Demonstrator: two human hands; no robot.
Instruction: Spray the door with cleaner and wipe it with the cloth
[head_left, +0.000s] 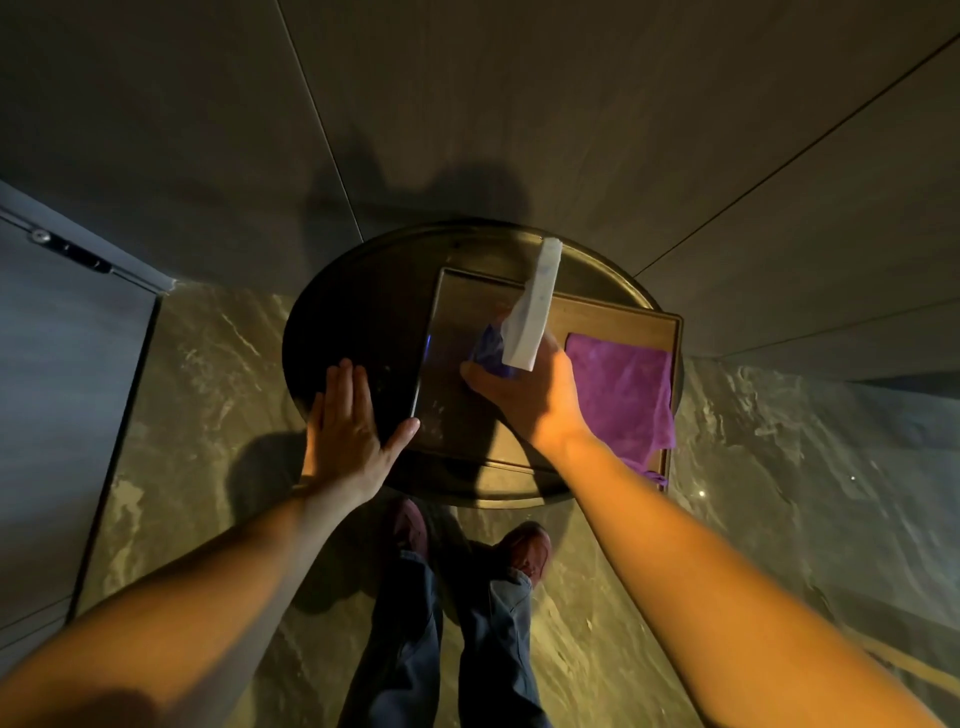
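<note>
Bottle in hand, cloth beside it

Our right hand (524, 395) gripped the spray bottle (530, 306); the purple cloth (623, 389) lay just right; our left hand (348, 426) rested open.

The view looks steeply down at a dark round table (332, 322) on a marbled floor (779, 493), close to a grey panelled wall (519, 104). A rectangular tray (618, 318) lies on the table. A purple cloth (623, 395) rests on the tray's right side, one corner hanging over the near edge. The left hand (348, 431) lies flat, fingers spread, on the tabletop, its thumb touching the tray's left edge. The right hand (530, 395) grips a white spray bottle (535, 306) with a blue head, held above the tray, tilted away from the person. Below, jeans (415, 649) and dark red shoes (524, 551) show.
</note>
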